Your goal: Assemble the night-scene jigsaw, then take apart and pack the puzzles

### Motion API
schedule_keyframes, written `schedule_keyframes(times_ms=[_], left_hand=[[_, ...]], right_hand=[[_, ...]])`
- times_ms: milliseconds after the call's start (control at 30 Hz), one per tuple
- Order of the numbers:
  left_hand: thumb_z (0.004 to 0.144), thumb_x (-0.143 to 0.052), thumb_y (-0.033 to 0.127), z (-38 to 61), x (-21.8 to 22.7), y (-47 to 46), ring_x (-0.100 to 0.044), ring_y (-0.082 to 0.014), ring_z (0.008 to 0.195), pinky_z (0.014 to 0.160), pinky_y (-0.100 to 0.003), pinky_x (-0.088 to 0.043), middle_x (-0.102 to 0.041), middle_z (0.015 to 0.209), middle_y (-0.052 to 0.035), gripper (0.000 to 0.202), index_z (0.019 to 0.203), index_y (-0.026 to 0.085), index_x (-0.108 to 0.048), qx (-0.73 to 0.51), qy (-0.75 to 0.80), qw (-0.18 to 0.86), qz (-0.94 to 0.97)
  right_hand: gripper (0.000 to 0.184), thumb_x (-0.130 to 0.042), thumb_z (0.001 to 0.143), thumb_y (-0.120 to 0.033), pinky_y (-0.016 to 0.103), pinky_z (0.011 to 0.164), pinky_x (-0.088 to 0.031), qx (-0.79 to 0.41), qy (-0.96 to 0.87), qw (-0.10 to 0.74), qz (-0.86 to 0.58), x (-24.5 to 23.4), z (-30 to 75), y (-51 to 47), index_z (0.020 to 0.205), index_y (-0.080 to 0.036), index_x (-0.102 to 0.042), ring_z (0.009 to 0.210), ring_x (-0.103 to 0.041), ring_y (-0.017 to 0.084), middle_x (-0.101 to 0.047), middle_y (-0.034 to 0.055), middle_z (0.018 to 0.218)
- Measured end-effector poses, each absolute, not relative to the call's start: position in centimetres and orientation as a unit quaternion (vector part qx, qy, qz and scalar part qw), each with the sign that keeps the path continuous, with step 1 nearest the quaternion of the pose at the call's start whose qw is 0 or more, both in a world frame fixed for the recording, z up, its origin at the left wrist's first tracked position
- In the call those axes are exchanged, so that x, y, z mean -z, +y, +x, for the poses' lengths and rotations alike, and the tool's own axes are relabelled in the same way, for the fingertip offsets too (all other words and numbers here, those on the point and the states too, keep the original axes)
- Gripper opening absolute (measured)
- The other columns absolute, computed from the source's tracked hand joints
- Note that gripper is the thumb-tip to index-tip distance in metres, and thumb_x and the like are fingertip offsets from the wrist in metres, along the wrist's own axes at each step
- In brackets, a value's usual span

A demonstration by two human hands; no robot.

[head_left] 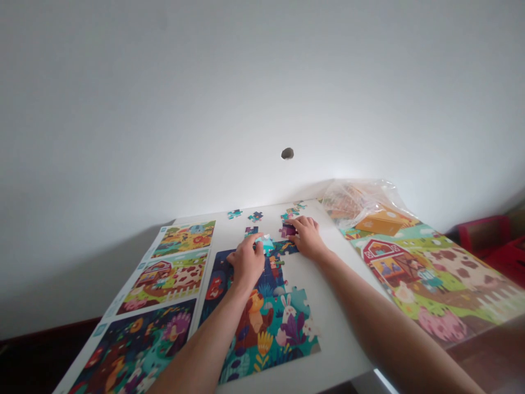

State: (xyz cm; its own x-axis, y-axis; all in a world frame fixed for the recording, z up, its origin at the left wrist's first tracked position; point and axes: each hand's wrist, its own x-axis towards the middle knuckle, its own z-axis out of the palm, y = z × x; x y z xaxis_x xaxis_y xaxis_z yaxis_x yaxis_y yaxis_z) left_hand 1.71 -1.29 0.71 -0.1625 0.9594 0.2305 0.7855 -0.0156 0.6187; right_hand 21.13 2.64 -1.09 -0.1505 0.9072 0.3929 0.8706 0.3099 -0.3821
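A partly built colourful animal puzzle (270,323) lies on the white table (340,339). My left hand (246,261) rests on the puzzle's upper edge, fingers curled, pinching a teal piece (266,242). My right hand (307,236) lies just to the right at the far edge of the puzzle, fingers closed on a dark purple piece (289,230). Several loose pieces (255,216) lie beyond both hands near the wall.
A reference sheet with three pictures (164,284) lies left of the puzzle. A finished farm puzzle (430,279) lies on the right, with an orange box in a clear plastic bag (369,210) behind it. Red crates (492,241) stand far right. A white wall with a hole (287,154) is behind.
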Motion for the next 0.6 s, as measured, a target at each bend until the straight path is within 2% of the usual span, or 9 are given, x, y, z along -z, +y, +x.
schedule_keyframes(times_ms=[167, 300, 400, 467, 600], left_hand=[[0.089, -0.049, 0.022, 1.74, -0.89, -1.33, -0.065, -0.0257, 0.099, 0.09, -0.042, -0.039, -0.073, 0.102, -0.0051, 0.03, 0.112, 0.028, -0.067, -0.318, 0.693, 0.133, 0.633], [0.09, -0.049, 0.023, 1.77, -0.91, -1.34, -0.064, -0.0262, 0.1, 0.091, -0.043, -0.038, -0.073, 0.103, -0.0054, 0.03, 0.113, 0.028, -0.066, -0.316, 0.693, 0.134, 0.634], [0.089, -0.05, 0.022, 1.72, -0.83, -1.3, -0.064, -0.0257, 0.101, 0.091, -0.042, -0.038, -0.073, 0.106, -0.0054, 0.029, 0.112, 0.027, -0.067, -0.321, 0.689, 0.136, 0.635], [0.089, -0.05, 0.022, 1.66, -0.74, -1.25, -0.064, -0.0256, 0.101, 0.091, -0.042, -0.038, -0.073, 0.106, -0.0054, 0.029, 0.112, 0.027, -0.067, -0.325, 0.687, 0.135, 0.636], [0.089, -0.049, 0.022, 1.53, -0.53, -1.17, -0.065, -0.0255, 0.099, 0.09, -0.042, -0.039, -0.073, 0.105, -0.0054, 0.029, 0.112, 0.027, -0.067, -0.331, 0.685, 0.134, 0.635]], right_hand=[[0.02, -0.054, 0.09, -0.026, 0.035, 0.088, -0.036, -0.07, -0.725, 0.375, -0.574, 0.86, 21.3, 2.93, 0.104, -0.028, -0.068, 0.092, -0.057, 0.019, -0.065, 0.0041, 0.099], [0.018, -0.051, 0.088, -0.025, 0.026, 0.073, -0.042, -0.128, -0.675, 0.462, -0.561, 0.86, 21.44, 3.12, 0.088, -0.02, -0.068, 0.075, -0.059, 0.015, -0.067, 0.0034, 0.087], [0.015, -0.052, 0.085, -0.025, 0.025, 0.067, -0.042, -0.161, -0.644, 0.481, -0.573, 0.81, 21.46, 3.08, 0.083, -0.018, -0.066, 0.068, -0.059, 0.015, -0.066, 0.0016, 0.075], [0.016, -0.051, 0.085, -0.025, 0.024, 0.065, -0.042, -0.176, -0.636, 0.485, -0.574, 0.79, 21.45, 3.01, 0.088, -0.018, -0.065, 0.065, -0.058, 0.015, -0.065, 0.0003, 0.071], [0.031, -0.046, 0.088, -0.026, 0.023, 0.064, -0.042, -0.191, -0.65, 0.486, -0.552, 0.7, 21.4, 2.78, 0.114, -0.019, -0.061, 0.061, -0.057, 0.013, -0.061, -0.0023, 0.067]])
